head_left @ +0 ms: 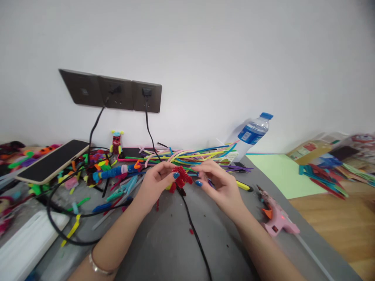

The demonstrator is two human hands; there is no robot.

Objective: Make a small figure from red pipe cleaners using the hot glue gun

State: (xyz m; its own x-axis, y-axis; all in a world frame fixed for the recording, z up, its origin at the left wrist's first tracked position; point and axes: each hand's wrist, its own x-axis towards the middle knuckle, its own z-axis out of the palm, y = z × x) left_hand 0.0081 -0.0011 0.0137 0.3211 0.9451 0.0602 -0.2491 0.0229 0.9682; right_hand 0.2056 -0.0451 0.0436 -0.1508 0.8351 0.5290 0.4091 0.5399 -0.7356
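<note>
From where I stand, I see a fuzzy red piece (182, 176) up between the two hands, just above the table, pinched between the thumb and fingers of the left hand (161, 180). The right hand (218, 182) is close beside it, fingers curled and thumb near the fingertips; I cannot tell whether anything small sits between them. The nails are painted blue, and a bracelet (98, 267) circles the left wrist.

Below the hands, a black cable (191, 222) runs over the grey table (164, 246) toward the person, with a small red scrap (191, 231) just beside it. Right behind the hands lies a loose spread of coloured stems (187, 155). Beyond the left hand, near the wall, a little red figure (116, 143) with yellow ears stands upright.

To the left of the left hand there's a jumble of bright fuzzy bits, among them a blue coiled length (114, 171); farther out, a phone (55, 162) lies face up. Just right of the right hand is a yellow-handled tool (243, 185), then a pink glue gun (279, 221) with a red light glowing. A blue-capped bottle (252, 132) stands beyond that hand, with pale green paper (281, 175) farther right.
</note>
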